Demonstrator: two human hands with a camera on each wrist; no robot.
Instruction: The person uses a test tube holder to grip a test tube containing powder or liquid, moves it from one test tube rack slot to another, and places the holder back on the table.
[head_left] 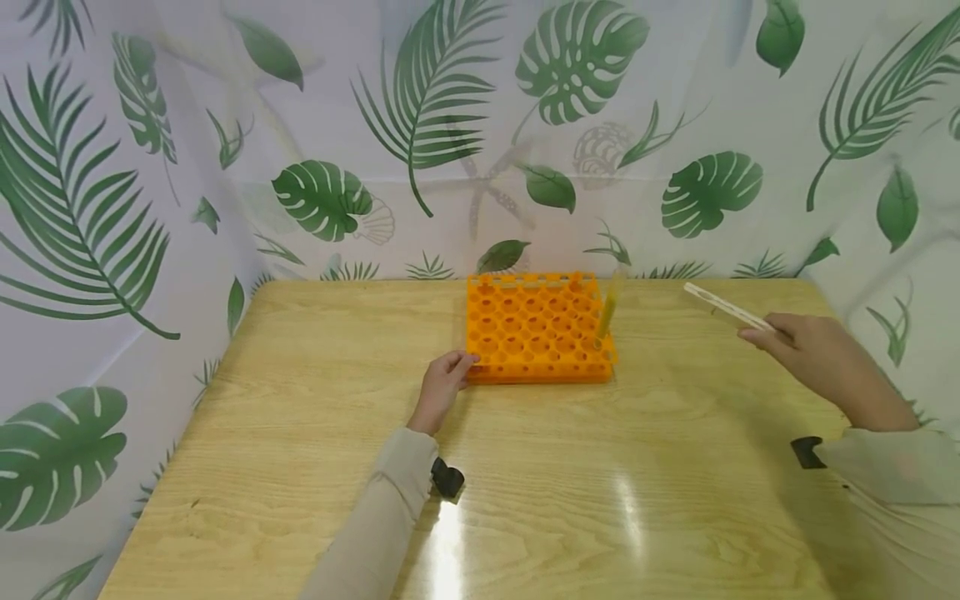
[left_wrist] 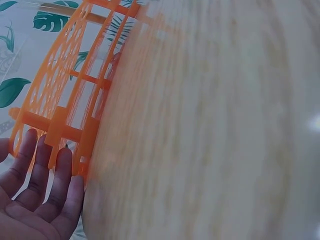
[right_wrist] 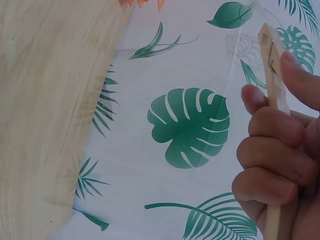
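An orange plastic test tube rack [head_left: 545,371] stands on the wooden table, its top tier full of round holes. My left hand [head_left: 442,385] holds the rack's front left corner; in the left wrist view its fingers [left_wrist: 62,167] lie against the rack's end frame. One glass test tube [head_left: 608,310] with yellow liquid stands in the rack near its right end, leaning slightly. Off to the right and raised above the table, my right hand [head_left: 828,362] grips a wooden test tube clamp [head_left: 722,305]. Its metal spring shows in the right wrist view, with fingers curled round the handle.
The light wooden table [head_left: 300,467] reaches back to a white cloth [head_left: 480,225] printed with green leaves, which also hangs at both sides. The rack stands close to the table's back edge. Black camera mounts [head_left: 447,480] sit at both wrists.
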